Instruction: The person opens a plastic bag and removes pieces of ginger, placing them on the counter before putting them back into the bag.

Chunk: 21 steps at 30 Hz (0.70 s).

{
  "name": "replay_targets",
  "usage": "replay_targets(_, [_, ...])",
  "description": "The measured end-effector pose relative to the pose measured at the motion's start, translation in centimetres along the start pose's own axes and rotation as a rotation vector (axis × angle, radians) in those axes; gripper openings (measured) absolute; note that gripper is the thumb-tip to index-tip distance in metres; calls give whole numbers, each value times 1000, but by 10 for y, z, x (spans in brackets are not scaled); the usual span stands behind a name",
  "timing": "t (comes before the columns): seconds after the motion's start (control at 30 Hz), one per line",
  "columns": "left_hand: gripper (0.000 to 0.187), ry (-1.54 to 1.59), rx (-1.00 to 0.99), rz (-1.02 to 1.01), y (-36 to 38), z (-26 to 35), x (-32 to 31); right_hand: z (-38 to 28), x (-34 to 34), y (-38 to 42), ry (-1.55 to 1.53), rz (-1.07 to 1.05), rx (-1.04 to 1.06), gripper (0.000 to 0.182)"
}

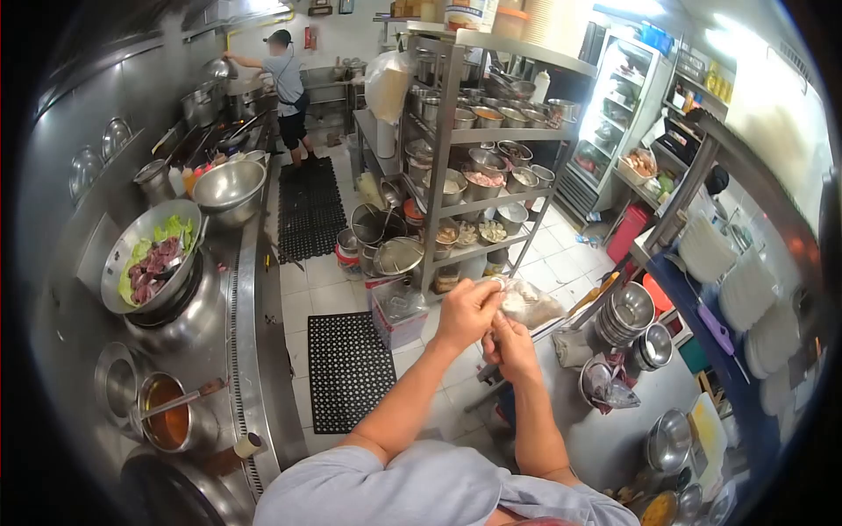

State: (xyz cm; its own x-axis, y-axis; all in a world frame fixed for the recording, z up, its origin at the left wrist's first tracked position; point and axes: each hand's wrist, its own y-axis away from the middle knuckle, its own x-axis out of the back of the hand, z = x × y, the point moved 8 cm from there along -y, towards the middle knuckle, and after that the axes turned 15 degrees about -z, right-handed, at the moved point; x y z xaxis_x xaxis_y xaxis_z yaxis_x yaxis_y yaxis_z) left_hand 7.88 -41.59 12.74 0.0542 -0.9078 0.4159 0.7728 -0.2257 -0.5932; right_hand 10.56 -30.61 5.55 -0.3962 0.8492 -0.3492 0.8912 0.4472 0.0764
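A clear plastic bag (531, 304) with pale contents hangs out to the right of my hands, in front of the steel shelf rack. My left hand (467, 312) is closed around the gathered end of this bag, fingers pinched together. Just below and to its right, my right hand (512, 347) is also closed, gripping the bag near the same end. The two hands almost touch. What exactly is in the bag cannot be made out.
At the left, the steel counter holds a bowl (114, 279) of lettuce and meat and a pot of orange sauce (169, 425). Stacked metal bowls (629, 309) stand on the right table. A person (288, 92) works at the far stove. Black mats (352, 372) cover parts of the floor.
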Motion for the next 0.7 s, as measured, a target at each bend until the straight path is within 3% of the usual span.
replay_targets(0.03, [16, 228, 124, -39, 1, -14, -5, 1, 4, -1, -9, 3, -4, 38])
replay_targets(0.07, [18, 517, 354, -166, 5, -29, -19, 0, 10, -1, 182, 57, 9, 38])
replay_targets(0.1, [18, 515, 364, -157, 9, -39, -24, -6, 13, -1, 380, 103, 26, 40])
replay_targets(0.13, [20, 593, 359, -215, 15, -55, -37, -25, 8, 6, 869, 204, 113, 35])
replay_targets(0.17, [22, 670, 344, -269, 16, -56, -43, -24, 10, 8, 869, 194, 110, 35])
replay_targets(0.23, [21, 600, 408, -312, 29, -61, -50, -40, 4, 17, 1685, 311, 162, 30])
replay_targets(0.3, [13, 916, 355, -312, 42, -63, -67, -43, 23, 18, 1713, 312, 248, 29])
replay_targets(0.33, [10, 975, 445, -372, 49, -61, -74, -44, 43, 17, 1324, 300, 203, 27])
replay_targets(0.4, [9, 967, 392, -424, 52, -62, -89, -23, 89, 9, 722, 255, 50, 27])
replay_targets(0.5, [9, 843, 228, -462, 53, -57, -93, -4, 94, 18, 587, 271, 23, 30])
replay_targets(0.53, [12, 762, 271, -533, 59, -59, -99, -5, 92, 26, 701, 353, -27, 28])
replay_targets(0.63, [14, 605, 321, -624, 66, -49, -106, -26, 68, 46, 1195, 449, 87, 18])
replay_targets(0.7, [11, 287, 182, -557, 56, -29, -99, -32, 65, 58, 1227, 449, 165, 14])
